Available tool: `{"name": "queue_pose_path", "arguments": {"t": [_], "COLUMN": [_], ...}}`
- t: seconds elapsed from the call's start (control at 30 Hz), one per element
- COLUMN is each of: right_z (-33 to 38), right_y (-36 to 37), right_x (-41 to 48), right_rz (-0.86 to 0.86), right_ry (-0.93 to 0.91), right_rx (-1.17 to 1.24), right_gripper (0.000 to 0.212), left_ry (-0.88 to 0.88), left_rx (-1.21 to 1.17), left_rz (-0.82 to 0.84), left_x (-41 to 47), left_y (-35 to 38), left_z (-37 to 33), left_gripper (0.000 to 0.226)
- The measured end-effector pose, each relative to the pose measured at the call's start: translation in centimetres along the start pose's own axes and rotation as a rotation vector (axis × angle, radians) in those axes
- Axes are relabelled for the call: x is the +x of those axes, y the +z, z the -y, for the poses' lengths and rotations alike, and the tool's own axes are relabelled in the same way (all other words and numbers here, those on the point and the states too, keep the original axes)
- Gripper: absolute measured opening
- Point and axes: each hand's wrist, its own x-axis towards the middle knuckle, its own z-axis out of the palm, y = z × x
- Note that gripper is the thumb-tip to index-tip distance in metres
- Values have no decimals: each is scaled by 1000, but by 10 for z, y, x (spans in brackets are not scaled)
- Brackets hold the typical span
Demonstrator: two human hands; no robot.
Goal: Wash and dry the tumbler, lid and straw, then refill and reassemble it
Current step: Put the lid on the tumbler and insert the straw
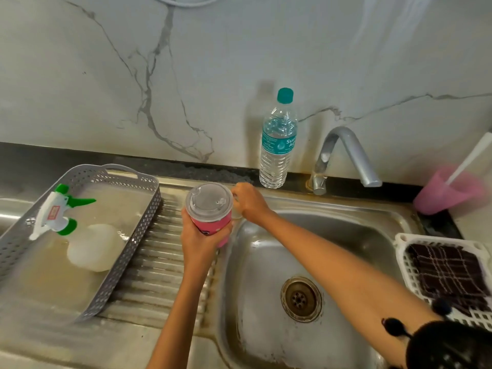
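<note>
A pink tumbler [213, 227] with a clear lid [209, 201] on top is held above the sink's left rim. My left hand [198, 239] grips the tumbler's body from below and the left. My right hand [249, 202] pinches the lid's right edge, where a clear tab sticks out. A white straw [471, 158] stands in a pink cup [447, 191] at the far right. A full water bottle [278, 139] with a teal cap stands against the wall.
The steel sink [266, 262] lies below, with a drain and a grey faucet [343, 158] behind it. A grey basket [127, 235] on the drainboard holds a spray bottle [72, 222]. A white basket [402, 251] with a dark checked cloth [447, 272] sits at right.
</note>
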Motion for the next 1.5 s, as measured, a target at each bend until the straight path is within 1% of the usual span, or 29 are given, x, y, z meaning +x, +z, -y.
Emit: {"name": "queue_pose_path", "arguments": {"t": [0.13,0.27,0.37,0.43,0.5,0.6,0.67,0.73,0.77,0.87,0.9,1.0,1.1,1.17,1.23,1.33,1.5], "right_z": [4,5,5,2,-4,-11,-15,-20,-23,-28,-27,-17,-2,7,13,19,21], "right_y": [8,11,13,15,14,0,-12,-28,-37,-60,-68,-95,-126,-142,-151,-155,-150], "right_x": [12,17,18,18,13,-18,-48,-86,-105,-157,-171,-203,-230,-239,-245,-247,-251], "right_rz": [45,65,61,34,-22,-120,-167,-209,-232,-330,-366,-468,-603,-659,-648,-578,-527], "right_ry": [11,55,45,49,57,35,37,83,117,206,218,185,104,41,10,-9,-41], "right_rx": [-114,-217,-233,-191,-99,29,66,91,114,212,241,317,349,394,486,594,659], "right_gripper": [17,20,19,16,14,11,15,19,18,4,5,7,9,12,13,14,16], "left_ry": [7,2,0,7,18,25,21,20,19,16,19,20,-7,-7,-11,-10,11], "left_rx": [1,-9,-17,-20,-20,-17,-12,-8,-16,-39,-41,-42,-28,-22,-25,-26,-25], "left_rz": [-14,-16,-5,6,16,46,77,116,139,215,249,316,381,409,435,464,489], "left_x": [8,9,7,5,2,-11,-22,-36,-44,-72,-80,-102,-125,-136,-144,-149,-155], "left_y": [1,2,2,1,0,2,6,13,17,27,30,36,45,51,57,64,72], "left_z": [10,14,14,11,9,1,-2,-6,-7,-9,-9,-2,-4,-4,-6,-8,-14], "left_gripper": [98,100,101,102,99,95,92,92,92,86,86,85,83,81,82,81,82]}}
